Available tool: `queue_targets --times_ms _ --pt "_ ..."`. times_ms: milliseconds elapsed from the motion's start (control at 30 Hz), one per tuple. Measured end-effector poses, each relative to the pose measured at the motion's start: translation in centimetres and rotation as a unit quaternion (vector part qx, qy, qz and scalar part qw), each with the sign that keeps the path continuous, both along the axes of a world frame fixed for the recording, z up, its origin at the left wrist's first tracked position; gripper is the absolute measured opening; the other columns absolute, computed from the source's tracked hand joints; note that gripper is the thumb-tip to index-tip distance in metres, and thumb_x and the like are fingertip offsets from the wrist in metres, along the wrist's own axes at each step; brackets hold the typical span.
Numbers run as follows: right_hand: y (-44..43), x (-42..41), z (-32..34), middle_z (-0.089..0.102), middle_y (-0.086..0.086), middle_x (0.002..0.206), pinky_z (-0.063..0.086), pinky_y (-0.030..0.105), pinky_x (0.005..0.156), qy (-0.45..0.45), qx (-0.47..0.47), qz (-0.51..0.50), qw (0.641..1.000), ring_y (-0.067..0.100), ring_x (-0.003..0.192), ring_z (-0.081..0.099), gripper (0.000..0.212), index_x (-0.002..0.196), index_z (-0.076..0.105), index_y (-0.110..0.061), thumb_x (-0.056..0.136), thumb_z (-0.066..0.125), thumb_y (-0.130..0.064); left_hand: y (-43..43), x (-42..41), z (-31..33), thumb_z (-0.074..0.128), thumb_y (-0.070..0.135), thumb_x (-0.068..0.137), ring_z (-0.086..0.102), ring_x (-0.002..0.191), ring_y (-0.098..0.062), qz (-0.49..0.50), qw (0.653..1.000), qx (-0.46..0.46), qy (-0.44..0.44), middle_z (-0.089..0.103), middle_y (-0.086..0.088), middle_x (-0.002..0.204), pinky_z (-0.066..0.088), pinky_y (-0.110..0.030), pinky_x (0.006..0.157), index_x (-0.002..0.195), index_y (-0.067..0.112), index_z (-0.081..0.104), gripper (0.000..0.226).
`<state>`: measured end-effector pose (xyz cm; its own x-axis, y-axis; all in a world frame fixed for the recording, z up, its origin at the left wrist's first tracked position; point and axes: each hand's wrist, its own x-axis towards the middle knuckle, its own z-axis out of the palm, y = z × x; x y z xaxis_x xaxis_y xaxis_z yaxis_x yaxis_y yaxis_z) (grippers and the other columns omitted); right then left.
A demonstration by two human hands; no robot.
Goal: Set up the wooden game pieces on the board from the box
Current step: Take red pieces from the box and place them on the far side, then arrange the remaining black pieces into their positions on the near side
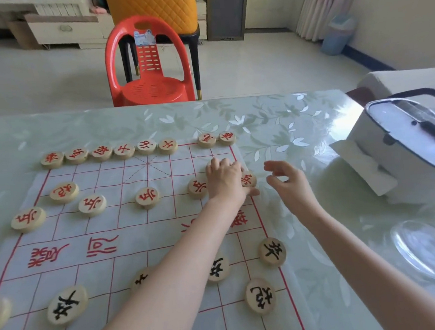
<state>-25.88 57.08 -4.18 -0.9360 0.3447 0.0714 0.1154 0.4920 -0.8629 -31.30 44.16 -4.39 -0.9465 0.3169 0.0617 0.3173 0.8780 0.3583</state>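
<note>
Eight red-lettered pcs (146,146) line the far edge of the board (101,175), w/ one gap right of centre. One row nearer lies a single red pc (64,192) by the left edge. Next row: four red soldier discs (147,197) spaced left to right. A fifth, half-hidden disc (249,179) sits at the right edge.

L hand (224,180) lies palm-down on the board near its far right corner, btwn the fourth soldier disc and the half-hidden disc. Its fingers bend downward and its thumb reaches under the half-hidden disc. Whether it grasps that disc or only covers it cannot be told.

R hand (289,182) hovers just off the board's right edge. Its fingers are loosely curled and grasp nothing.

Black-lettered pcs (67,304) are scattered flat over the board's near half, some partly under the L forearm.

The board lies on a table (273,123) w/ a leaf-pattern cover. At the table's right edge: a white lidded case (398,143) w/ dark handle, and nearer, a clear glass dish (429,249). Beyond the far edge stands a red plastic chair (151,86).
</note>
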Motion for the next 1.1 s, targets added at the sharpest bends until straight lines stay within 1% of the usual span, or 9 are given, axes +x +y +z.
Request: queue_targets --times_ms 133,267,333,433,567,733,800,933,1100 --pt "-0.9 1.0 -0.2 0.063 -0.007 0.109 0.039 0.016 0.077 -0.010 0.005 0.004 1.000 0.012 0.104 0.055 0.034 0.115 0.060 -0.015 0.085 0.053 -0.003 -0.7 0.4 0.0 0.066 0.060 0.069 0.034 0.119 -0.026 0.022 1.000 0.000 0.020 0.048 -0.003 0.124 0.028 -0.032 0.098 0.124 0.020 0.050 0.070" --pt "-3.3 2.2 0.6 0.063 -0.007 0.108 0.040 0.021 0.082 -0.004 0.011 0.030 0.999 0.010 0.102 0.054 0.031 0.114 0.061 -0.015 0.086 0.053 -0.004 -3.9 1.7 1.3 0.066 0.060 0.067 0.037 0.114 -0.022 0.049 0.995 0.077 0.049 0.051 0.000 0.118 0.030 -0.029 0.091 0.121 0.023 0.052 0.067" --pt "-5.2 2.9 1.1 0.064 -0.006 0.111 0.043 0.023 0.086 -0.004 0.013 0.051 0.999 0.009 0.101 0.054 0.031 0.114 0.061 -0.015 0.086 0.053 -0.003 -6.7 2.9 1.9 0.067 0.050 0.073 0.039 0.111 -0.021 0.061 0.991 0.104 0.057 0.053 0.002 0.118 0.030 -0.028 0.089 0.123 0.025 0.052 0.058" --pt "-8.9 3.6 1.8 0.060 -0.010 0.113 0.047 0.032 0.092 -0.021 0.023 0.099 0.995 0.011 0.106 0.053 0.032 0.116 0.059 -0.020 0.087 0.053 -0.007 -11.8 4.9 2.5 0.066 0.044 0.078 0.044 0.109 -0.022 0.097 0.987 0.121 0.050 0.057 0.001 0.115 0.032 -0.029 0.085 0.120 0.024 0.057 0.047" --pt "-14.9 4.6 3.9 0.059 -0.008 0.113 0.043 0.026 0.090 -0.036 0.038 0.154 0.987 0.013 0.108 0.052 0.033 0.118 0.058 -0.019 0.087 0.055 -0.010 -20.5 7.8 4.0 0.069 0.035 0.078 0.050 0.107 -0.025 0.157 0.979 0.130 0.028 0.061 -0.001 0.113 0.035 -0.031 0.087 0.112 0.021 0.063 0.037" --pt "-21.4 6.7 6.3 0.059 -0.004 0.118 0.040 0.023 0.087 -0.048 0.050 0.216 0.974 0.011 0.106 0.051 0.032 0.120 0.057 -0.018 0.088 0.056 -0.014 -32.3 13.2 5.6 0.070 0.007 0.075 0.061 0.091 -0.028 0.221 0.957 0.186 0.013 0.066 -0.010 0.101 0.048 -0.037 0.086 0.097 0.014 0.069 0.023" --pt "-24.5 7.5 6.9 0.059 -0.002 0.118 0.036 0.019 0.084 -0.049 0.050 0.244 0.967 0.010 0.104 0.050 0.033 0.121 0.057 -0.016 0.088 0.056 -0.011 -37.1 16.1 5.5 0.068 0.002 0.075 0.063 0.093 -0.030 0.261 0.947 0.186 0.018 0.068 -0.011 0.098 0.049 -0.039 0.086 0.094 0.015 0.069 0.023" --pt "-31.7 9.0 7.2 0.061 0.001 0.120 0.037 0.017 0.087 -0.040 0.050 0.304 0.950 0.016 0.110 0.054 0.034 0.121 0.058 -0.014 0.088 0.054 -0.008 -45.5 22.0 5.0 0.063 -0.005 0.077 0.060 0.106 -0.028 0.338 0.927 0.165 -0.008 0.066 -0.012 0.109 0.043 -0.035 0.092 0.103 0.005 0.067 0.029" --pt "-40.9 10.9 6.5 0.057 0.005 0.127 0.038 0.026 0.097 -0.052 0.085 0.403 0.910 0.021 0.118 0.050 0.040 0.126 0.055 -0.018 0.088 0.052 -0.008 -51.5 26.4 3.6 0.058 -0.010 0.076 0.057 0.106 -0.037 0.416 0.899 0.132 -0.020 0.058 -0.019 0.113 0.045 -0.043 0.092 0.109 0.001 0.064 0.035"
